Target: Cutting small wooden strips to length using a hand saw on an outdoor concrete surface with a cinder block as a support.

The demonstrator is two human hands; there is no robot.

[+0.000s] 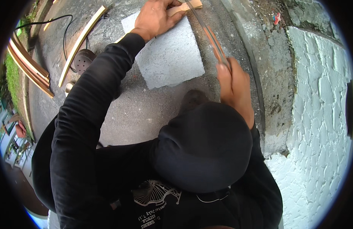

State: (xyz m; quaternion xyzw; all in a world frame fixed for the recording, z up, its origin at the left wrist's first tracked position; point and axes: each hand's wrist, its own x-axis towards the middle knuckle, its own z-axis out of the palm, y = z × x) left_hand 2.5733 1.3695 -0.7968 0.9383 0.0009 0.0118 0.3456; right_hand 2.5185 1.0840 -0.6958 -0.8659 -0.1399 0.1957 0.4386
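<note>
My left hand [156, 18] is closed around a pale wooden strip [192, 5] at the top of the view, pressing it near the far edge of a light grey concrete slab [172, 53]. In my right hand [235, 86], to the right of the slab, is the handle end of a long, narrow grey and orange saw [207, 30]. Seen nearly edge-on and slightly blurred, the saw crosses the strip just right of my left fingers. Its teeth are not visible, and whether it cuts into the wood I cannot tell.
At left lie a long curved-looking wooden strip [82, 44] and a stack of strips [29, 68]. A sander [84, 60] with a holed pad and a black cord [65, 36] are beside them. A white textured wall [317, 114] rises at right. My dark-clad knee [203, 145] is near the slab.
</note>
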